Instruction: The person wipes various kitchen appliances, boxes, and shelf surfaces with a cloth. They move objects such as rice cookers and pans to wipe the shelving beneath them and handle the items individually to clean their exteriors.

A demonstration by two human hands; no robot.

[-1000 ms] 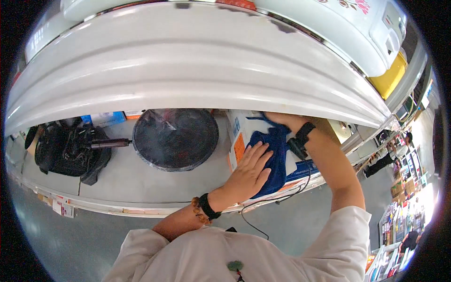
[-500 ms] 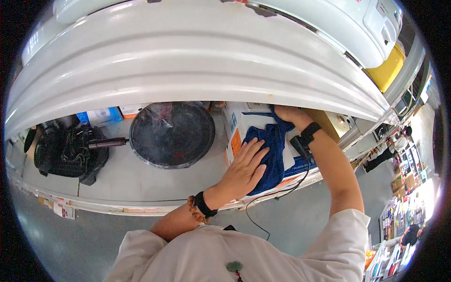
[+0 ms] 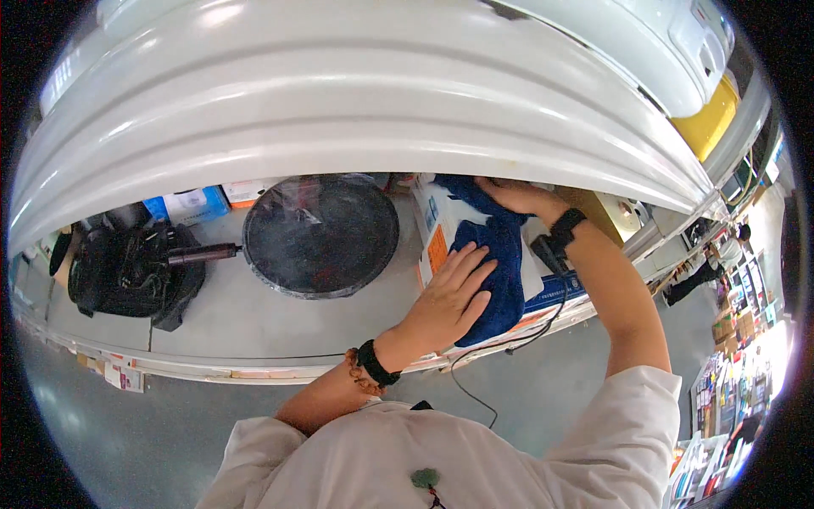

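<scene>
A dark blue cloth (image 3: pixel 494 254) lies over a white box with orange and blue print (image 3: pixel 434 229) on a grey shelf (image 3: pixel 254 322). My left hand (image 3: pixel 449 297) lies flat on the cloth's near part, fingers spread. My right hand (image 3: pixel 513 195) rests on the far end of the cloth at the box's back edge, under the shelf above. A black watch sits on my right wrist, and a black band with beads on my left.
A black round pan (image 3: pixel 326 233) wrapped in clear film stands left of the box. Further left lie a black bag (image 3: pixel 127 271) and small blue and white boxes (image 3: pixel 186 206). A black cable (image 3: pixel 509 339) hangs over the shelf's front edge. A white shelf (image 3: pixel 356 93) overhangs above.
My right hand has moved further back along the cloth toward the box's rear edge. My left hand stays pressed on the cloth. The view has tilted slightly.
</scene>
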